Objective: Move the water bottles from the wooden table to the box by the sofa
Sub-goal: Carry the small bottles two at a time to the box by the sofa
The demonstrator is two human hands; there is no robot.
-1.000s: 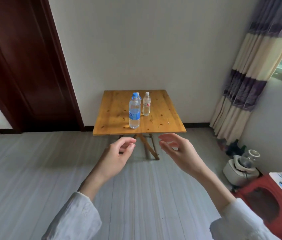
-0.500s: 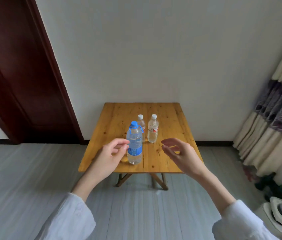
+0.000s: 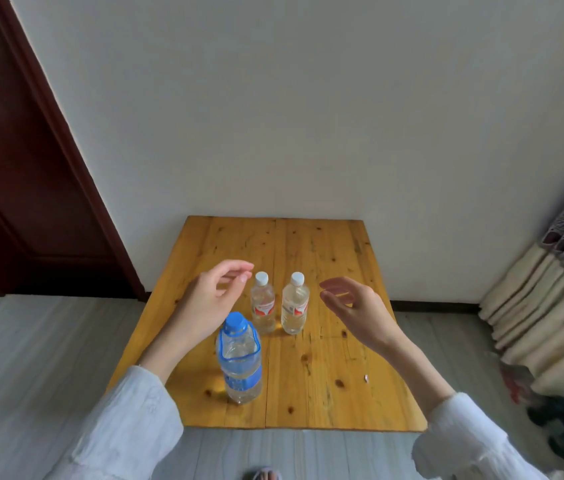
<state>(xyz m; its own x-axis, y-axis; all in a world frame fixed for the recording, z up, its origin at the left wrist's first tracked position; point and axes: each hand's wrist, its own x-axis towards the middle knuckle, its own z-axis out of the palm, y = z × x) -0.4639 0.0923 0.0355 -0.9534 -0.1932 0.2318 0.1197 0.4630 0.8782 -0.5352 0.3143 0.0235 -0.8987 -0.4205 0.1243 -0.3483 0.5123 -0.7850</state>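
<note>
Our left hand (image 3: 216, 299) and right hand (image 3: 356, 308) hovered empty, uncurled, flanking two white-capped bottles (image 3: 262, 303) mid-tabletop (image 3: 325, 375); we judged grasping each mid-body, upright, best.

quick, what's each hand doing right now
Left hand: open, holding nothing, beside the small bottles.
Right hand: open, holding nothing.

wall (image 3: 308, 98): plain white | door (image 3: 13, 168): dark red-brown, left | floor (image 3: 31, 358): grey planks | curtain (image 3: 557, 289): striped, right
</note>
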